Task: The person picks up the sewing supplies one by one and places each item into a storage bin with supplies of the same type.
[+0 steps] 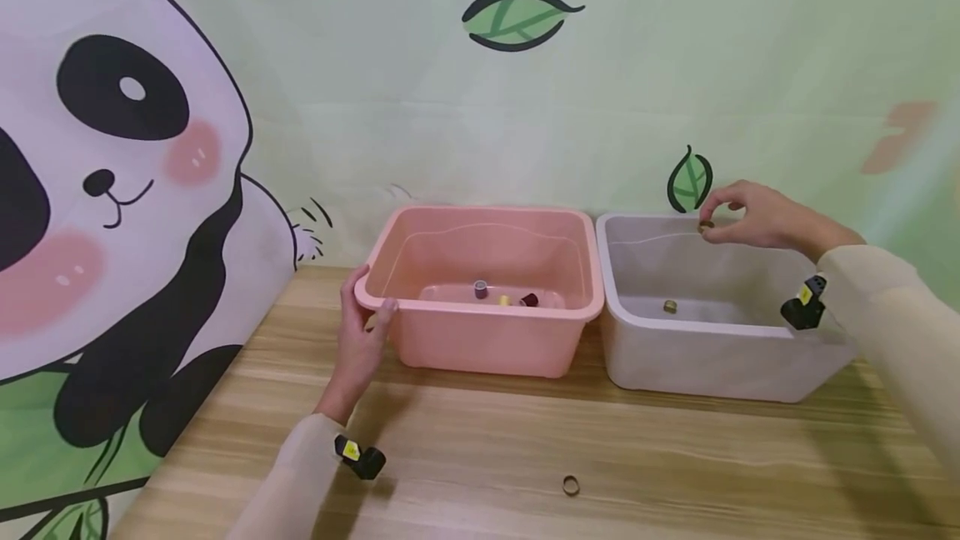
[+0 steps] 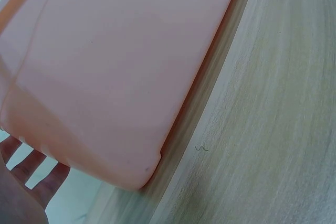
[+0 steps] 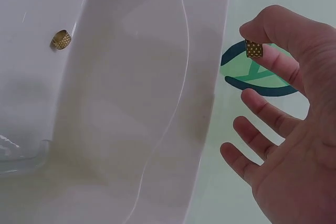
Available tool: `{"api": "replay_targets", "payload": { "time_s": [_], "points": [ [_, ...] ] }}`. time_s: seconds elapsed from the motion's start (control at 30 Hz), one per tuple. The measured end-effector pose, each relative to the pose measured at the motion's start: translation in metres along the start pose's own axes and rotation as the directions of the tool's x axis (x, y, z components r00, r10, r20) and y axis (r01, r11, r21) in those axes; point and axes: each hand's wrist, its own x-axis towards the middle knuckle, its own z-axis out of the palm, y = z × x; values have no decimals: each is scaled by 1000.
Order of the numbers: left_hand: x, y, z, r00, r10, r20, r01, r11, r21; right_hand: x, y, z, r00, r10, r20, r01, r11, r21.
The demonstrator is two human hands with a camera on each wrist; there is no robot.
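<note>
- A gold-brown ring (image 3: 254,49) with pale dots sits right of the head frame's centre.
- Right hand (image 1: 759,217): thumb and forefinger pinch it, other fingers spread.
- Left hand (image 1: 362,346), left of centre, grips the pink bin's (image 1: 487,342) rim.

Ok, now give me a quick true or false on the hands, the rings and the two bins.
1. The right hand pinches a gold ring. True.
2. A second ring lies inside the grey bin. True.
3. The left hand holds the grey bin. False: it holds the pink bin at its rim.
4. The pink bin is empty. False: small objects lie in it.
5. A third ring lies on the table. True.
6. The grey bin stands on the pink one. False: they stand side by side.
</note>
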Motion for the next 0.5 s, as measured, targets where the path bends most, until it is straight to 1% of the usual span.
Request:
{"api": "replay_targets", "payload": {
  "time_s": [0.23,0.5],
  "points": [
    [0,2,0,1000,3,-6,-3,1000,9,2,5,2,1000,-8,-2,8,1000,6],
    [-1,3,0,1000,0,-3,0,1000,3,3,8,4,1000,24,3,-24,1000,0]
  ]
}}
